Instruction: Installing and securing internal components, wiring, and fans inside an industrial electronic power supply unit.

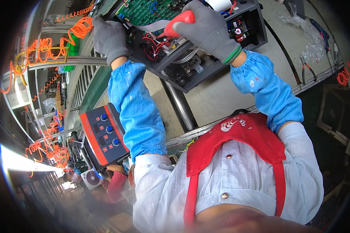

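Observation:
A dark grey metal machine casing (206,75) lies opened in front of me, showing a green circuit board (144,15) and red wires. My gloved left hand (109,38) is at the casing's left edge, fingers curled over it, some of them hidden. My gloved right hand (208,29) is closed around a red tapered tool (179,24) whose narrow tip points down and left over the wiring. I cannot make out its exact kind. A grey ribbon cable (153,26) runs between the board and the red tool.
Left of my forearm stands another machine with a red-and-grey control panel (105,134) and blue knobs. Orange coiled air hoses (79,31) hang at the left. Clear plastic wrap (309,42) and hand tools lie at the right. A metal roller (179,105) crosses below the casing.

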A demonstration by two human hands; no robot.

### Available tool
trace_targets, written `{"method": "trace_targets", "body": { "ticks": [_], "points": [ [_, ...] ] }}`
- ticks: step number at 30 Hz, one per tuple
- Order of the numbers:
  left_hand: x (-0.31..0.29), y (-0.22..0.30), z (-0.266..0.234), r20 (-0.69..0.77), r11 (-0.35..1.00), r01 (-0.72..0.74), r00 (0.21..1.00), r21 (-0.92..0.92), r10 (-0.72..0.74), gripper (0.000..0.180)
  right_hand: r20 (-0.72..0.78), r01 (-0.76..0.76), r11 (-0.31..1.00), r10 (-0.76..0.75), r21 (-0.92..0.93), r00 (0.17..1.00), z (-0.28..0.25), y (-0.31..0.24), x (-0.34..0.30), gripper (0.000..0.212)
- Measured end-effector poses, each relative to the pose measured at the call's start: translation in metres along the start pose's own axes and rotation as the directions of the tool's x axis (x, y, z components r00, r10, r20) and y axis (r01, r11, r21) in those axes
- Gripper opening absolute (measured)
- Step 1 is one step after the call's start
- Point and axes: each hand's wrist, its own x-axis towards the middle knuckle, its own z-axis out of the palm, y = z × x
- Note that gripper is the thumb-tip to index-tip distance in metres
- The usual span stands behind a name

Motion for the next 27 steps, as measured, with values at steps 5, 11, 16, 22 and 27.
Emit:
{"method": "trace_targets", "body": {
  "ticks": [5,11,16,22,27],
  "points": [
    [-0.002,0.000,-0.002,-0.022,0.997,-0.072,0.997,0.018,0.073,0.025,0.058,-0.109,0.992,0.105,0.069,0.993,-0.012,-0.002,-0.004,0.030],
    [0.001,0.004,0.005,0.010,1.000,-0.023,1.000,-0.014,0.023,0.032,0.041,-0.166,0.903,0.163,0.397,0.986,-0.024,0.004,-0.041,0.042],
    [0.006,-0.020,0.005,-0.001,1.000,-0.019,1.000,-0.009,0.019,0.036,0.022,0.272,0.959,-0.275,0.072,0.961,-0.033,0.007,-0.069,0.040],
    [0.005,0.004,0.007,0.004,0.997,0.037,0.999,-0.067,-0.037,0.028,0.073,0.547,0.817,-0.543,-0.181,0.836,-0.012,0.003,-0.075,0.039],
    [0.007,0.002,0.002,0.013,0.995,0.082,0.997,-0.056,-0.082,0.026,0.096,0.606,0.774,-0.600,-0.184,0.795,0.004,-0.002,-0.075,0.038]
  ]
}}
